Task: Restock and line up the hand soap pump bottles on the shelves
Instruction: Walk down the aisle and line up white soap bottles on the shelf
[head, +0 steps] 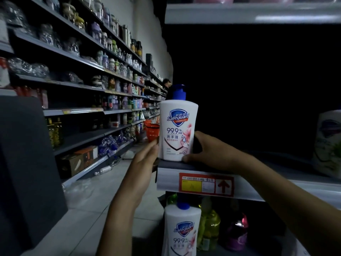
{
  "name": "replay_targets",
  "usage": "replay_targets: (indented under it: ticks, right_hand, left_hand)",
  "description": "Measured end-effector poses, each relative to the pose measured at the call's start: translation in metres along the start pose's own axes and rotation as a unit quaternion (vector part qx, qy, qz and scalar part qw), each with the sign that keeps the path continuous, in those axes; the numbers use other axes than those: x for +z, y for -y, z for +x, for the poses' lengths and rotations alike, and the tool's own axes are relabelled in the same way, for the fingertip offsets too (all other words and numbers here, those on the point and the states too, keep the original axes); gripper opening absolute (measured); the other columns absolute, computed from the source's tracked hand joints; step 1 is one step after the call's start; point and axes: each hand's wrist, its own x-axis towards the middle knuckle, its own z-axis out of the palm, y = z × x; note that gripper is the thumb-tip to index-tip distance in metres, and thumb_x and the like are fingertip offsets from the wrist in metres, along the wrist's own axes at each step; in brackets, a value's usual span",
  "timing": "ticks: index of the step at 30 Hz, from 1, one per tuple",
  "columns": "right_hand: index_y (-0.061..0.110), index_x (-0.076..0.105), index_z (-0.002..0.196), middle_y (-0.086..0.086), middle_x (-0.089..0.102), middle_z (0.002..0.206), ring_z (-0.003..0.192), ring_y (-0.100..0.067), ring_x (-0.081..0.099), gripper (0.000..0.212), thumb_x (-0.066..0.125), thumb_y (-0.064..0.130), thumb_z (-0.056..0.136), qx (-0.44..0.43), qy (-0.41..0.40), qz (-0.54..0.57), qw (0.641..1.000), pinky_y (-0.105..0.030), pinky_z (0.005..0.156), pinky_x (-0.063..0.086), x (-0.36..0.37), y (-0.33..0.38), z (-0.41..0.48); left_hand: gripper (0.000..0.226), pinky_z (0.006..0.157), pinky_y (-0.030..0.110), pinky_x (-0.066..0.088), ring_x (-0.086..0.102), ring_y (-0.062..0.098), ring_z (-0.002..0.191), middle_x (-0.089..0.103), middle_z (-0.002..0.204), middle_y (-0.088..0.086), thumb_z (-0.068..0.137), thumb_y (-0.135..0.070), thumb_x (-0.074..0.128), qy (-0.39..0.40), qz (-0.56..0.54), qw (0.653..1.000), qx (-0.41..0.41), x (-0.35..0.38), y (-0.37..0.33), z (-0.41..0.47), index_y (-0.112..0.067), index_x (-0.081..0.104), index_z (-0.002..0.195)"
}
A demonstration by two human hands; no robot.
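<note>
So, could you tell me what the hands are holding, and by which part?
Both hands hold the soap bottle standing at the shelf corner: left hand on its lower left side, right hand on its lower right.

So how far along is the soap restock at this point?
Early to midway, at a guess. Done: one pump bottle stands on the lower shelf, label forward. In hand: the left hand and right hand flank a second bottle standing upright at the left front corner of the middle shelf. Left: that shelf runs dark and mostly bare toward another white bottle far right, so more bottles seem needed.
</note>
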Motion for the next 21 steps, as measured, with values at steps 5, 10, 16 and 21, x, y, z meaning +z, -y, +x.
replay_targets:
  ticks: [5, 10, 16, 21]
  right_hand:
    - [0.024, 0.047, 0.131, 0.006, 0.059, 0.130, 0.112, -0.007, 0.055, 0.063, 0.078, 0.029, 0.077, -0.001, -0.028, 0.004, 1.000, -0.018, 0.087, 0.042, 0.002, -0.001, 0.000]
    - [0.021, 0.050, 0.122, 0.001, 0.062, 0.126, 0.109, -0.014, 0.058, 0.056, 0.080, 0.026, 0.075, 0.031, -0.081, -0.018, 0.996, -0.020, 0.080, 0.043, 0.004, -0.008, 0.001]
    - [0.024, 0.052, 0.117, 0.003, 0.064, 0.122, 0.090, -0.004, 0.052, 0.052, 0.081, 0.029, 0.074, 0.028, -0.089, -0.022, 0.995, -0.010, 0.065, 0.037, 0.005, -0.015, 0.004]
    - [0.032, 0.045, 0.098, 0.004, 0.066, 0.115, 0.080, -0.002, 0.052, 0.042, 0.080, 0.029, 0.075, 0.029, -0.089, -0.023, 0.995, -0.012, 0.059, 0.038, 0.006, -0.017, 0.006]
  left_hand:
    - [0.036, 0.070, -0.002, 0.040, 0.050, -0.029, 0.093, 0.055, 0.093, -0.053, 0.100, -0.036, 0.044, 0.003, 0.053, 0.998, 0.032, 0.009, -0.007, -0.011, -0.068, 0.057, 0.089]
    - [0.033, 0.076, 0.005, 0.034, 0.044, -0.035, 0.092, 0.051, 0.094, -0.055, 0.096, -0.049, 0.042, 0.054, 0.064, 0.996, 0.028, 0.021, -0.007, -0.007, -0.056, 0.044, 0.128]
    - [0.033, 0.100, 0.032, 0.044, 0.059, -0.001, 0.112, 0.065, 0.117, -0.026, 0.097, -0.040, 0.048, 0.070, 0.078, 0.994, 0.025, 0.020, -0.004, 0.002, -0.046, 0.053, 0.130]
    - [0.031, 0.100, 0.031, 0.044, 0.059, 0.000, 0.111, 0.065, 0.115, -0.028, 0.095, -0.042, 0.051, 0.078, 0.083, 0.993, 0.011, 0.020, -0.005, 0.006, -0.051, 0.055, 0.124]
